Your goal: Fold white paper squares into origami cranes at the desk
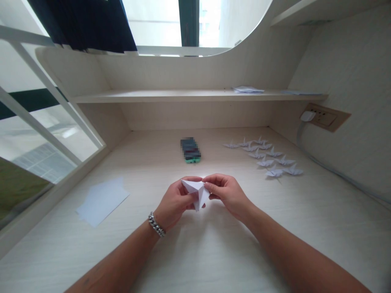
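A partly folded piece of white paper (198,192) is held between both hands above the middle of the desk. My left hand (177,200) grips it from the left, thumb on the front and fingers behind. At its right edge my right hand (226,190) pinches the paper between thumb and forefinger. The paper shows pointed flaps, one toward the upper left and one downward. Farther right on the desk stand several folded white paper cranes (265,162) in loose rows. Some loose white sheets (103,200) lie to the left of my left hand.
A phone-like dark object (190,149) with a green edge, blurred out, lies beyond my hands. Folded papers (248,89) rest on the shelf (171,98). A grey cable (332,173) runs from the wall socket (328,117) down the right side.
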### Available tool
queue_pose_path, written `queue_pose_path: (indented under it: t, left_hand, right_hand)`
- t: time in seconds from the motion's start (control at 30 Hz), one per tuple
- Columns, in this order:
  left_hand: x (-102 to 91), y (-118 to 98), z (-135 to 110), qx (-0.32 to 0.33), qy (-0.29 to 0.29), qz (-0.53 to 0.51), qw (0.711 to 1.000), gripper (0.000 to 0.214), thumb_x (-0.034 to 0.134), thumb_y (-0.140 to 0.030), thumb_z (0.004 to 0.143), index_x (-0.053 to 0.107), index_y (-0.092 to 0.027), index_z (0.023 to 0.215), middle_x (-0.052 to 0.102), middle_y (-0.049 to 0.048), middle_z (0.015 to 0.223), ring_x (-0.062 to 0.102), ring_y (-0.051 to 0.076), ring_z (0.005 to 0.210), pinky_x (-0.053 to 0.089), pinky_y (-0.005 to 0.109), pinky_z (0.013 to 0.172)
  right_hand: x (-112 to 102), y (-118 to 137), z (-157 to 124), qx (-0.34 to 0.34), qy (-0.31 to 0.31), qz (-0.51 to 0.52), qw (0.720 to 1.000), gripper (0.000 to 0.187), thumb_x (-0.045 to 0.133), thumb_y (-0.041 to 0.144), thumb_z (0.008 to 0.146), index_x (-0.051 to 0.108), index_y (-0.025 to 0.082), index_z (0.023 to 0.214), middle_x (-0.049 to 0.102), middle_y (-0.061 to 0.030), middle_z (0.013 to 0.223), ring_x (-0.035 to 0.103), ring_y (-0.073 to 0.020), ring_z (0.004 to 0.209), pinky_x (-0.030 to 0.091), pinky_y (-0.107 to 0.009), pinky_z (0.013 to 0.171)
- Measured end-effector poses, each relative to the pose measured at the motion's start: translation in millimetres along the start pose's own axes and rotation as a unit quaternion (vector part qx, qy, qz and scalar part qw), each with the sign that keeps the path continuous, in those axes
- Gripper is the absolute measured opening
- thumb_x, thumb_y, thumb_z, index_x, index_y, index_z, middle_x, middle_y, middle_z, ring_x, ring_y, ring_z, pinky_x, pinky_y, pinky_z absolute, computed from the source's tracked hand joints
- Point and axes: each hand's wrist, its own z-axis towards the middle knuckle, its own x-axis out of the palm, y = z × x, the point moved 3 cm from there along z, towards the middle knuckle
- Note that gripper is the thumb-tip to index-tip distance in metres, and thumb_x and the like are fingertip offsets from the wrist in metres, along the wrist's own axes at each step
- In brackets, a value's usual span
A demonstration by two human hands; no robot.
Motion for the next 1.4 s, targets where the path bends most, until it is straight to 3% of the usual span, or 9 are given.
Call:
queue_pose_path:
  t: [0.17, 0.33, 0.53, 0.67, 0.77, 0.93, 1.13, 1.4]
  left_hand:
    - [-5.1, -0.3, 2.3, 0.017, -0.057, 0.060, 0.996, 0.046, 0.075, -0.017, 0.067, 0.057, -0.011, 0.109, 0.067, 0.0026, 0.072, 0.065, 0.016, 0.060, 0.055, 0.028, 0.054]
    - [-7.7, -1.5, 2.6, 0.040, -0.087, 0.081, 0.992, 0.045, 0.075, -0.022, 0.069, 0.059, -0.010, 0.109, 0.068, 0.0039, 0.074, 0.066, 0.017, 0.064, 0.057, 0.030, 0.057]
    - [-1.8, -0.9, 0.5, 0.049, -0.039, 0.083, 0.995, 0.043, 0.076, -0.026, 0.070, 0.063, -0.008, 0.107, 0.072, 0.0090, 0.084, 0.068, 0.019, 0.073, 0.057, 0.031, 0.064]
    - [-2.6, -1.9, 3.0, 0.057, -0.038, 0.095, 0.993, 0.045, 0.080, -0.016, 0.061, 0.064, -0.009, 0.103, 0.073, 0.0062, 0.079, 0.066, 0.016, 0.069, 0.053, 0.024, 0.062]
    - [-6.5, -3.0, 5.0, 0.058, -0.062, 0.105, 0.991, 0.050, 0.081, -0.011, 0.056, 0.064, -0.010, 0.104, 0.073, 0.0051, 0.079, 0.066, 0.015, 0.069, 0.051, 0.023, 0.060]
    - [-11.2, -4.6, 4.8, 0.086, -0.102, 0.146, 0.980, 0.046, 0.076, -0.013, 0.063, 0.064, -0.010, 0.107, 0.074, 0.0072, 0.082, 0.068, 0.018, 0.071, 0.052, 0.025, 0.062]
    - [-6.1, -4.1, 3.1, 0.106, -0.082, 0.175, 0.975, 0.046, 0.067, -0.013, 0.072, 0.061, -0.009, 0.117, 0.075, 0.0095, 0.088, 0.071, 0.021, 0.079, 0.055, 0.029, 0.068]
    - [-0.2, 1.7, 2.2, 0.126, -0.060, 0.155, 0.978, 0.060, 0.069, -0.013, 0.072, 0.054, -0.009, 0.130, 0.074, 0.0108, 0.101, 0.070, 0.021, 0.090, 0.056, 0.033, 0.083]
  right_hand:
    - [0.6, 0.8, 0.0, -0.018, 0.006, -0.015, 1.000, 0.030, 0.074, 0.038, 0.071, 0.070, 0.016, 0.091, 0.069, -0.0033, 0.076, 0.063, -0.0143, 0.066, 0.049, -0.027, 0.059]
    - [3.5, -1.7, 0.6, -0.049, 0.037, -0.033, 0.998, 0.037, 0.077, 0.027, 0.067, 0.065, 0.016, 0.099, 0.069, -0.0041, 0.081, 0.064, -0.0151, 0.069, 0.049, -0.027, 0.059]
    - [3.0, -1.9, 1.6, -0.077, 0.003, -0.033, 0.997, 0.019, 0.073, 0.020, 0.067, 0.063, 0.016, 0.083, 0.065, 0.0002, 0.070, 0.061, -0.0126, 0.062, 0.047, -0.025, 0.056]
    - [4.1, -1.4, 0.6, -0.086, 0.002, -0.072, 0.994, 0.006, 0.066, 0.013, 0.068, 0.065, 0.015, 0.074, 0.065, 0.0001, 0.069, 0.058, -0.0110, 0.060, 0.046, -0.024, 0.057]
    - [4.9, -1.6, -0.2, -0.068, 0.026, -0.081, 0.994, 0.019, 0.064, 0.014, 0.069, 0.068, 0.014, 0.087, 0.068, -0.0040, 0.080, 0.061, -0.0143, 0.069, 0.049, -0.027, 0.060]
    - [6.9, 2.1, -3.9, -0.087, 0.062, -0.117, 0.987, 0.043, 0.072, 0.019, 0.067, 0.064, 0.017, 0.109, 0.067, -0.0085, 0.107, 0.064, -0.0192, 0.087, 0.054, -0.032, 0.071]
    - [4.8, 0.9, -4.7, -0.131, 0.001, -0.168, 0.977, 0.029, 0.062, 0.019, 0.077, 0.068, 0.018, 0.105, 0.069, -0.0088, 0.103, 0.064, -0.0192, 0.084, 0.054, -0.032, 0.071]
    - [6.4, 4.2, -7.1, -0.166, -0.036, -0.194, 0.966, 0.026, 0.058, 0.010, 0.074, 0.075, 0.019, 0.091, 0.071, -0.0060, 0.094, 0.064, -0.0193, 0.084, 0.052, -0.031, 0.074]
